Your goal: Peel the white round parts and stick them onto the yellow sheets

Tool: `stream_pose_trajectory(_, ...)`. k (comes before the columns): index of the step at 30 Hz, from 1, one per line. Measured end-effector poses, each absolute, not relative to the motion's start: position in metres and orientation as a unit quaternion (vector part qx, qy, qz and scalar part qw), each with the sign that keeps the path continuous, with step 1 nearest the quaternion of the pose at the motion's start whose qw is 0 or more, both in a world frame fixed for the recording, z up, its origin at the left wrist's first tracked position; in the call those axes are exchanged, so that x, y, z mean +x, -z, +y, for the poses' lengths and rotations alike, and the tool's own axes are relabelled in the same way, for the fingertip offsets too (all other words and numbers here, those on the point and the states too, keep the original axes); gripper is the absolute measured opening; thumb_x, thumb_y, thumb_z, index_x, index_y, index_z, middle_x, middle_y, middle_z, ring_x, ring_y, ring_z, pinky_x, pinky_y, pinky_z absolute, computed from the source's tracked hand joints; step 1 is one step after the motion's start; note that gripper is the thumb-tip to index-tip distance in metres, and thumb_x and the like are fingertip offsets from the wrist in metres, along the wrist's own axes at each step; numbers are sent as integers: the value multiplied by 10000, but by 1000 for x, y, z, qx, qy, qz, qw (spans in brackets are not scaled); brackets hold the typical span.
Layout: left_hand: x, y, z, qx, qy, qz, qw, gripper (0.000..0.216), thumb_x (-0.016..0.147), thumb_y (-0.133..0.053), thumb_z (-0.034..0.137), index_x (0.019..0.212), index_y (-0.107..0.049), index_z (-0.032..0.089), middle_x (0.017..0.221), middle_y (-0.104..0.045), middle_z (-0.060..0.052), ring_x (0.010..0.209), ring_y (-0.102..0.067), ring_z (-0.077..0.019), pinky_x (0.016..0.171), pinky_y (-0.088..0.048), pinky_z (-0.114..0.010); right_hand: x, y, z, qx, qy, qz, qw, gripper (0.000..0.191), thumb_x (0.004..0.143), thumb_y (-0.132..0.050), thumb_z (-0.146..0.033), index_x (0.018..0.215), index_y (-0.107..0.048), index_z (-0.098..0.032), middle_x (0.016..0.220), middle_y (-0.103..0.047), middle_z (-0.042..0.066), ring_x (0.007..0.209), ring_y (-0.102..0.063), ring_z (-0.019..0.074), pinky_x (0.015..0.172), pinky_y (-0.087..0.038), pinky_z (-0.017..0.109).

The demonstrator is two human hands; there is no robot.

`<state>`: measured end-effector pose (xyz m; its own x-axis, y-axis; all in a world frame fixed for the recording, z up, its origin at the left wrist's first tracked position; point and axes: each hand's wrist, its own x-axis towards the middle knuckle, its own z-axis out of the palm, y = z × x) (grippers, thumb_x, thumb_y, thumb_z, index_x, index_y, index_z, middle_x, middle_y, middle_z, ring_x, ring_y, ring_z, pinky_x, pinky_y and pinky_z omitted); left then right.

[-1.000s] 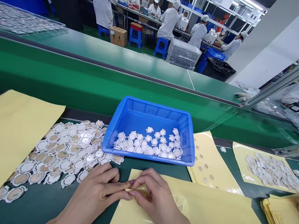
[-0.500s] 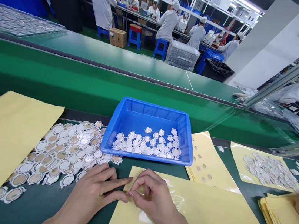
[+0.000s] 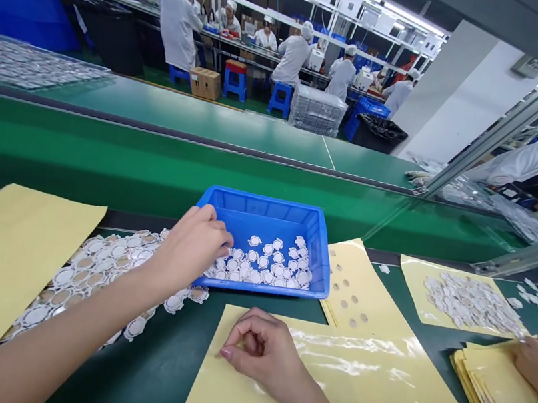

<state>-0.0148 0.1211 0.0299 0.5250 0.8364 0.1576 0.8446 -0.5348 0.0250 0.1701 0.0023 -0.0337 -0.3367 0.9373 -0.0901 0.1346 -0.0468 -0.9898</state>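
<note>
On the table [image 3: 157, 373], the yellow sheet [image 3: 347, 388] stayed under my right grip [image 3: 256, 351], which was curled closed at its corner. My left grip [image 3: 191, 247] had left that corner for the blue bin [image 3: 269, 200], fingers curled over its left rim; I couldn't tell whether it held anything. White round pieces [image 3: 269, 265] lay in the bin.

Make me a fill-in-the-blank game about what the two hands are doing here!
The left hand reaches over the edge of the ___ bin.
The right hand rests on a ___ sheet.
The small round pieces in the bin are ___.
Missing words: blue, yellow, white.
</note>
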Motion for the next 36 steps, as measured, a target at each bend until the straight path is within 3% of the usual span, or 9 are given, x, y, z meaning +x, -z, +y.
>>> stream_pose_trajectory(3,-7,-23,135,-885,45,-463,27,128,671,-713,143,584,-645,207,638,-693,-55,836,-542,-302,691,-354,-360,170,33,3,-455,-555,-595,361,80,727,-757,-202,705,-690,-165,712,-496,-31,546,-341,68,507,-269,220)
stream_pose_trajectory(7,-3,-22,137,-888,38,-457,21,190,644,-669,98,556,-540,207,577,-649,-66,796,-555,-302,685,-357,-353,169,31,3,-456,-553,-593,367,89,732,-745,-228,704,-689,-165,716,-501,-26,535,-337,66,497,-268,218)
stream_pose_trajectory(10,-2,-33,127,-881,56,-471,5,131,722,-619,144,639,-538,205,634,-659,-52,729,-568,-264,619,-364,-318,170,31,3,-450,-570,-579,371,167,737,-763,-313,711,-690,-164,726,-508,-20,536,-336,67,492,-263,217)
stream_pose_trajectory(13,-3,-45,95,-842,164,-514,-19,168,906,-499,319,819,-578,200,757,-675,-41,687,-595,-213,551,-396,-270,172,34,4,-437,-618,-524,391,289,678,-826,-406,713,-685,-156,735,-508,-21,542,-334,61,493,-257,211)
stream_pose_trajectory(17,-4,-36,32,-730,407,-538,-112,279,908,-527,514,964,-658,274,862,-714,18,731,-671,-160,532,-466,-187,174,34,7,-408,-697,-414,421,389,644,-839,-480,721,-645,-152,651,-530,-26,519,-353,60,462,-268,188)
stream_pose_trajectory(23,0,10,-7,-592,409,-518,-462,193,796,-677,477,901,-774,347,758,-732,24,588,-682,-140,535,-555,-161,173,30,8,-407,-704,-393,429,447,662,-807,-541,699,-602,-146,587,-561,-26,452,-413,52,425,-348,173)
stream_pose_trajectory(27,5,18,-4,-527,426,-521,-519,219,704,-758,463,894,-786,357,852,-745,-9,715,-717,-183,604,-585,-184,169,34,6,-411,-710,-379,429,480,662,-799,-569,728,-571,-152,592,-605,-13,417,-497,68,434,-419,193)
stream_pose_trajectory(36,6,30,-7,-462,438,-511,-577,260,640,-817,422,889,-786,355,870,-735,-5,730,-727,-178,628,-572,-150,163,42,3,-452,-688,-371,430,518,644,-794,-602,724,-552,-151,563,-618,-8,425,-552,78,449,-476,188)
